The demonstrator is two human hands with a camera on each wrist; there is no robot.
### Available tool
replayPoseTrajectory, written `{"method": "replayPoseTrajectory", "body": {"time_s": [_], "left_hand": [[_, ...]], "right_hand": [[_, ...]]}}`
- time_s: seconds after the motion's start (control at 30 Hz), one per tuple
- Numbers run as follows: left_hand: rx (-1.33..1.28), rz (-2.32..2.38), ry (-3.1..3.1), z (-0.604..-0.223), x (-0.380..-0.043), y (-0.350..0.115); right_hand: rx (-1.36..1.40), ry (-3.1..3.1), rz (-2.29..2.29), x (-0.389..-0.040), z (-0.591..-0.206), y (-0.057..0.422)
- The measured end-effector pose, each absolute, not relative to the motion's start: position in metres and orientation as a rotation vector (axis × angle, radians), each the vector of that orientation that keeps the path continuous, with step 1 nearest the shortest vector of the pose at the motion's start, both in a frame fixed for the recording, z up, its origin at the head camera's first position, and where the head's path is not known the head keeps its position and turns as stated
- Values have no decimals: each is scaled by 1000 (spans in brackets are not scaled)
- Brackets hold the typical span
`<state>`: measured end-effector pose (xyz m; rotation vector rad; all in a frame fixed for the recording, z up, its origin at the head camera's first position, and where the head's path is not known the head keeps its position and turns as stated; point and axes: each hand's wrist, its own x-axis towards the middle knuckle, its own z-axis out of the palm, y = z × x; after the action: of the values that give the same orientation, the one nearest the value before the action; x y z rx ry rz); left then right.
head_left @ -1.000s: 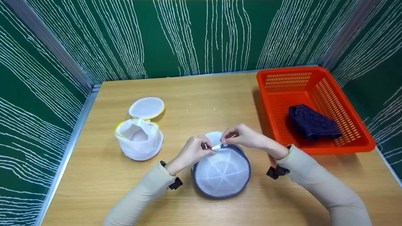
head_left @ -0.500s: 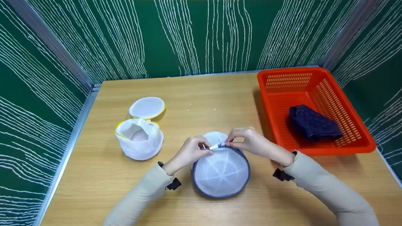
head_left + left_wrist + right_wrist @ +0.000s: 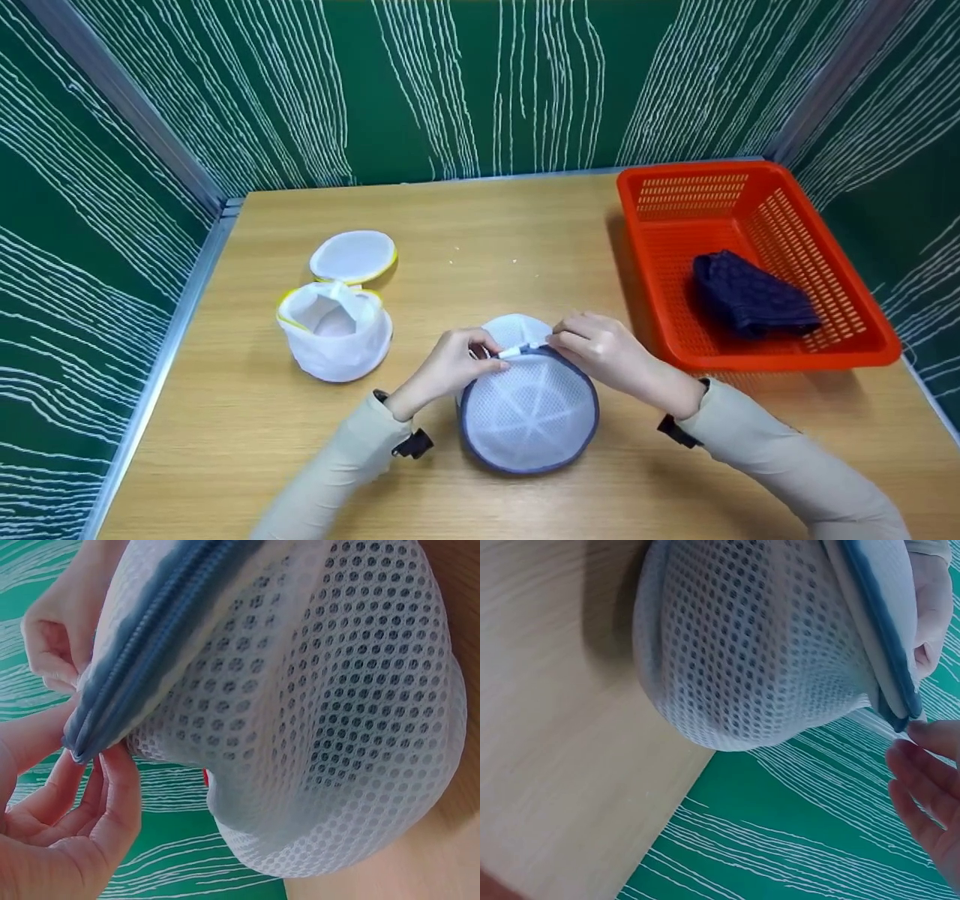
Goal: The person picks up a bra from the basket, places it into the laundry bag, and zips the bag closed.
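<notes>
A white mesh laundry bag (image 3: 531,412) with a blue-grey zipper rim stands on the table, its round lid facing me. My left hand (image 3: 459,364) pinches the rim beside a white tab (image 3: 512,351). Just right of that tab, my right hand (image 3: 604,351) pinches the rim with its fingertips; whether a zipper pull is between them is hidden. From the left wrist view, the zipper (image 3: 142,645) runs along the rim down to the left hand's fingertips. The right wrist view has the bag's mesh side (image 3: 757,652) bulging out, with the rim's corner at the right hand's fingers.
A smaller white bag (image 3: 337,351) with yellow trim stands at the left, its lid (image 3: 352,256) folded back. A red plastic basket (image 3: 652,277) at the right holds a dark folded cloth (image 3: 756,294). Small white bits lie on the table. Green walls enclose the back and sides.
My right hand has shifted a little to the right along the rim and turned, its back now more toward me. The left hand and the bag have stayed nearly in place.
</notes>
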<state>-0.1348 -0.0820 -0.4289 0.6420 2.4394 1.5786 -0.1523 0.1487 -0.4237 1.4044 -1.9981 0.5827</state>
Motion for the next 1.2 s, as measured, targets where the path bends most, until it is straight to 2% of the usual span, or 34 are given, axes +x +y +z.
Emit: {"method": "replayPoseTrajectory", "body": {"time_s": [0.77,1.03,1.2], "left_hand": [[458,1589,2536,-450,-131,-113],[434,1427,2482,-439,-137,-116],[523,1188,2514,-424,-146,-115]], "right_hand": [[1252,-2100,662,-144,-458,174],[1231,-2087,706,-145,-457,168],[1222,-2067,729,-148,-456,165]]}}
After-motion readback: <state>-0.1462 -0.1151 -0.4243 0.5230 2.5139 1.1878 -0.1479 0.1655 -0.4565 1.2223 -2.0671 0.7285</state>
